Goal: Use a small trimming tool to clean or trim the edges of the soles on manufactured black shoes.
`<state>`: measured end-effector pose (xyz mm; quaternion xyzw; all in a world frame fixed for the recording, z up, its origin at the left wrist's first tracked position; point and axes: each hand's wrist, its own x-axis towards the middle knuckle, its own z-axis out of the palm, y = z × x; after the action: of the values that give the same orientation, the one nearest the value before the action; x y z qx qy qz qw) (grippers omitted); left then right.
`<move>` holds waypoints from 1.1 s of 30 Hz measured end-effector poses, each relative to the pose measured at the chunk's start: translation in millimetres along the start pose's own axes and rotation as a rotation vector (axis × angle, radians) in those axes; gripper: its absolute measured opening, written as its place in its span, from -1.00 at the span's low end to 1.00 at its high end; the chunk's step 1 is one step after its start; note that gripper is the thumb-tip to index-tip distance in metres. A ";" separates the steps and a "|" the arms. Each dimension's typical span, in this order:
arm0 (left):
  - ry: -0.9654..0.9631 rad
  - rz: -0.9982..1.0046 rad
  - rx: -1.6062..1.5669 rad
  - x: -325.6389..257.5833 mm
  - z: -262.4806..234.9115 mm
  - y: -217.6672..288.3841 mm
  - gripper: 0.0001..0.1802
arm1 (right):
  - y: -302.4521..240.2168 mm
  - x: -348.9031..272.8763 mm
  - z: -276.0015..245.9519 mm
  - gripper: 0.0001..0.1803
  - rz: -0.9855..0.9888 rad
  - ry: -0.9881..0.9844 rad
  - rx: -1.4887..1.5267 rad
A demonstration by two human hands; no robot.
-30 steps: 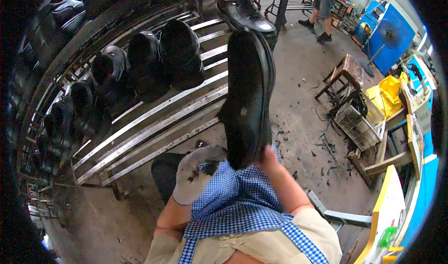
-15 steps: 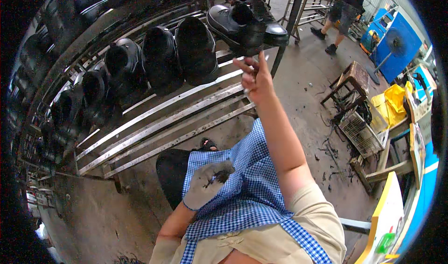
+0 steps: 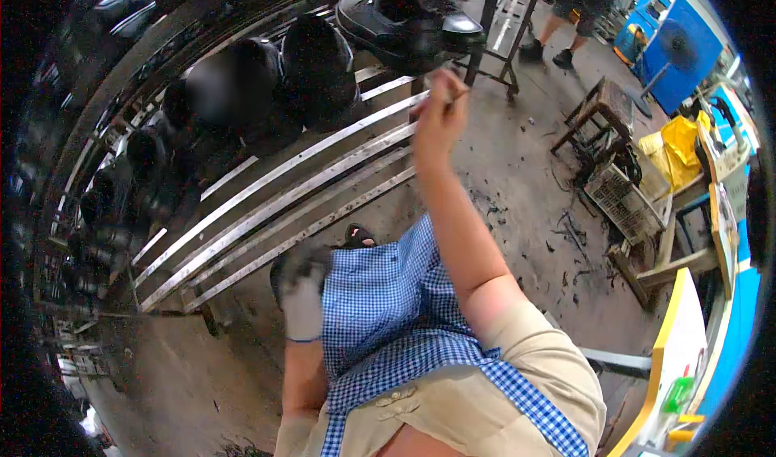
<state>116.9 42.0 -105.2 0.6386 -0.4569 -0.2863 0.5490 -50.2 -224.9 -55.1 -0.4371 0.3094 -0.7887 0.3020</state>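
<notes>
My bare right hand (image 3: 440, 119) is raised at the near right end of a metal shoe rack (image 3: 295, 164), just below a black leather shoe (image 3: 380, 33). Its fingers look curled in; whatever they may hold is too small and blurred to make out. Low beside my blue checked apron (image 3: 368, 283) is my left hand (image 3: 303, 299), in a pale glove with dark stained fingers. Motion smears those fingers, so their pose does not show. More black shoes (image 3: 317, 73) stand in a row along the rack to the left.
A person (image 3: 578, 8) in dark shorts stands beyond the rack at upper right. On the right are a worn stool (image 3: 602, 109), a plastic crate (image 3: 626, 198), a yellow sack (image 3: 679, 151) and a fan (image 3: 675, 45). Dark scraps litter the floor. A yellow-edged board (image 3: 667, 360) stands close at lower right.
My left hand has dropped from in front of the apron to its left side. My right hand has shifted slightly left and up, its fingers now more curled. The view has moved a little.
</notes>
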 end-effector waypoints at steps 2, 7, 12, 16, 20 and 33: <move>0.300 -0.367 -0.540 18.9 -37.4 -18.5 -0.65 | 19.7 41.7 -29.2 -0.65 0.071 0.206 -0.033; 0.233 -0.096 -0.921 62.5 -110.3 -18.3 -0.62 | 60.5 111.8 -87.2 -0.39 0.391 -0.048 -0.123; 0.199 0.056 -1.022 93.8 -142.8 -13.3 -0.53 | 98.0 137.4 -107.5 -0.33 0.227 -0.162 -0.412; 0.248 0.072 -1.012 97.2 -142.5 -2.9 -0.48 | 107.0 136.1 -100.9 -0.58 0.237 0.057 -0.247; 0.326 0.057 -1.039 94.9 -147.8 -1.7 -0.51 | 40.5 76.2 -40.5 -0.73 0.155 -0.018 -0.319; 0.361 0.005 -1.051 125.3 -156.1 -19.1 -0.69 | -57.9 -31.5 34.0 0.01 -0.303 -0.548 -0.377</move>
<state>309.9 -2.3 -70.1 0.3167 -0.1530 -0.3602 0.8640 -18.6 -172.8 -12.8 -0.7209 0.2888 -0.6073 0.1676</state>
